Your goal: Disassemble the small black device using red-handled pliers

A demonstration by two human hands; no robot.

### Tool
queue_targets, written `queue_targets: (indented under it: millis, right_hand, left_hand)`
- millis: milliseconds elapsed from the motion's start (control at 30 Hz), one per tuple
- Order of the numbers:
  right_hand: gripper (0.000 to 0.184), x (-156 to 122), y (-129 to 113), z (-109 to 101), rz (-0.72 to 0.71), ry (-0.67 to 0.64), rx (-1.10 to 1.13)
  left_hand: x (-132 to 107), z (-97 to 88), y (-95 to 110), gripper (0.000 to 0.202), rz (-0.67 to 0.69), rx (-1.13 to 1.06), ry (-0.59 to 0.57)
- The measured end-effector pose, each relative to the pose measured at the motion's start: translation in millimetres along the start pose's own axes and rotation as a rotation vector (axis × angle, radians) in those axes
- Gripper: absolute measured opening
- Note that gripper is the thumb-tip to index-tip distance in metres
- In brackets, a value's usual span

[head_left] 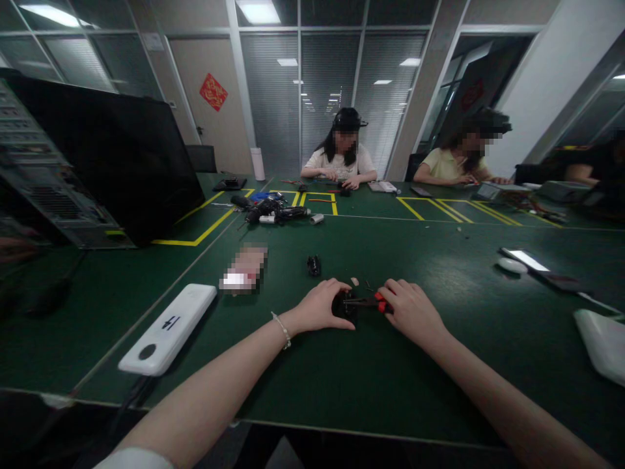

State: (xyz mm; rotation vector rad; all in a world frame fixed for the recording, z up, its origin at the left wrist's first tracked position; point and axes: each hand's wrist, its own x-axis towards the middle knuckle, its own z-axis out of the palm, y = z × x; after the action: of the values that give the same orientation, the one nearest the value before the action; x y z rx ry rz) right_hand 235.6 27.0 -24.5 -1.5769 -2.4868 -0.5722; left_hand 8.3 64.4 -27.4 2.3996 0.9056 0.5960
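My right hand (pixel 410 307) is closed around the red handles of a pair of pliers (pixel 364 303). The jaws point left and reach a small black part (pixel 346 311). Around that part my left hand (pixel 322 307) is curled, thumb in front and fingers behind, pressing it to the green table. What kind of part it is I cannot make out; the hand covers some of it. Just beyond lie a pale scrap (pixel 354 282) and tiny dark bits. Another black piece (pixel 313 265) rests farther back.
At left are a white device (pixel 168 331) on a cable, a blurred-out phone (pixel 245 268) and a large dark computer unit (pixel 92 163). Tools and a drill (pixel 266 210) lie farther back. A lit phone (pixel 530 262) is at right. People (pixel 342 159) work across the table (pixel 303 378).
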Motion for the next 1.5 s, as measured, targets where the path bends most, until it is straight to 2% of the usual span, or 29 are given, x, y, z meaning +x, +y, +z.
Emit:
queue_targets:
  millis: [367, 867, 1100, 1267, 1500]
  right_hand:
    - [0.029, 0.7, 0.5, 3.6, 0.036, -0.056, 0.075]
    - [0.033, -0.7, 1.1, 3.8, 0.009, -0.007, 0.017]
    - [0.026, 0.0, 2.4, 6.6, 0.004, -0.005, 0.068]
    - [0.030, -0.6, 2.8, 4.7, -0.007, 0.024, 0.028]
    - [0.029, 2.6, -0.1, 1.5, 0.039, -0.059, 0.081]
  left_hand:
    - [-0.7, -1.3, 2.4, 0.067, -0.034, -0.023, -0.016]
    - [-0.5, 0.6, -2.1, 0.067, -0.026, -0.032, -0.012]
    - [0.5, 3.7, -5.2, 0.069, 0.001, -0.012, 0.012]
    - [0.9, 2.9, -4.6, 0.067, 0.011, -0.012, 0.010]
    - [0.4, -1.1, 0.9, 0.067, -0.025, -0.032, -0.019]
